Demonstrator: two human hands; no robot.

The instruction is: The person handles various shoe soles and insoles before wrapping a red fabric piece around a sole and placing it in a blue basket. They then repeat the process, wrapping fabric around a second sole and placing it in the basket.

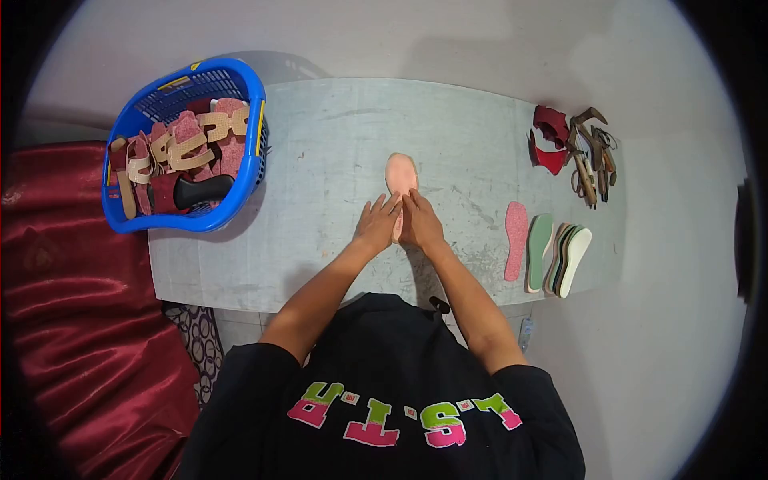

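Note:
A pale peach shoe insole (400, 173) lies flat in the middle of the grey table (320, 160). My left hand (378, 224) and my right hand (421, 222) rest side by side on its near end, fingers pressed down on it. The far, rounded end of the insole sticks out beyond my fingertips. Its near end is hidden under my hands.
A blue basket (252, 152) holding pink sandals with tan straps stands at the table's left end. A row of insoles (547, 246) lies near the right edge, with red pieces and brown straps (578, 148) behind them. Red cloth (72, 304) covers something on the left.

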